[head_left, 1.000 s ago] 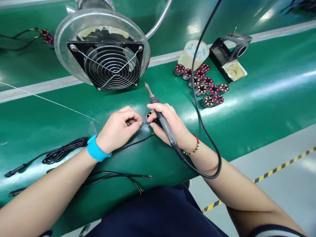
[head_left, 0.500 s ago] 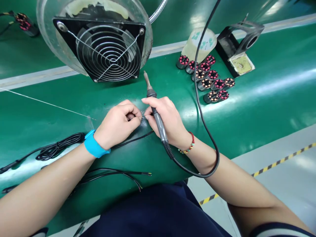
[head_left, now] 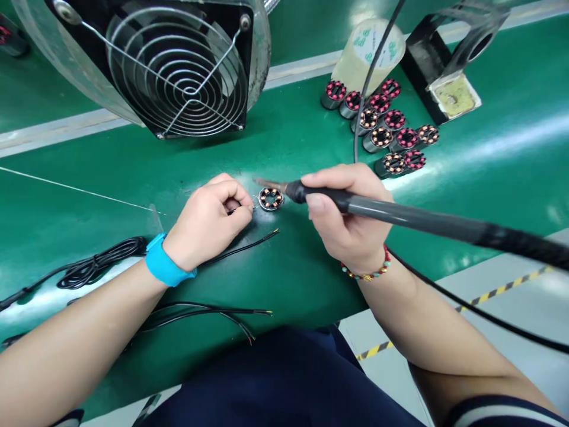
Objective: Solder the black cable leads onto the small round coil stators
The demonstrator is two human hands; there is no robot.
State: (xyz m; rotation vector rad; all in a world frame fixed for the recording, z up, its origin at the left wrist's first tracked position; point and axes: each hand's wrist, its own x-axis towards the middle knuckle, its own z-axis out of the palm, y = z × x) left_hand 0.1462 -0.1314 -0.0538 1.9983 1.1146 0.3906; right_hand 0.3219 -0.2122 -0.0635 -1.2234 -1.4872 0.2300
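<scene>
A small round stator (head_left: pixel 271 198) with copper windings lies on the green bench (head_left: pixel 288 136). My left hand (head_left: pixel 208 220), wearing a blue wristband, is closed in a pinch just left of it, on a thin wire lead reaching the stator. My right hand (head_left: pixel 347 219) grips a soldering iron (head_left: pixel 400 216) held nearly level, its tip (head_left: pixel 264 184) pointing left at the stator's upper edge. The iron's black cord runs off to the right and up across the bench.
A caged extraction fan (head_left: pixel 178 71) stands at the back left. Several wound stators (head_left: pixel 386 127) cluster at the back right beside a tape roll (head_left: pixel 367 50) and an iron stand (head_left: pixel 448 65). Black cables (head_left: pixel 102 270) lie at the left and near the front edge.
My right hand has swung the soldering iron from upright to nearly level, tip now at the stator, which is uncovered. The view has moved closer. My left hand stays pinched.
</scene>
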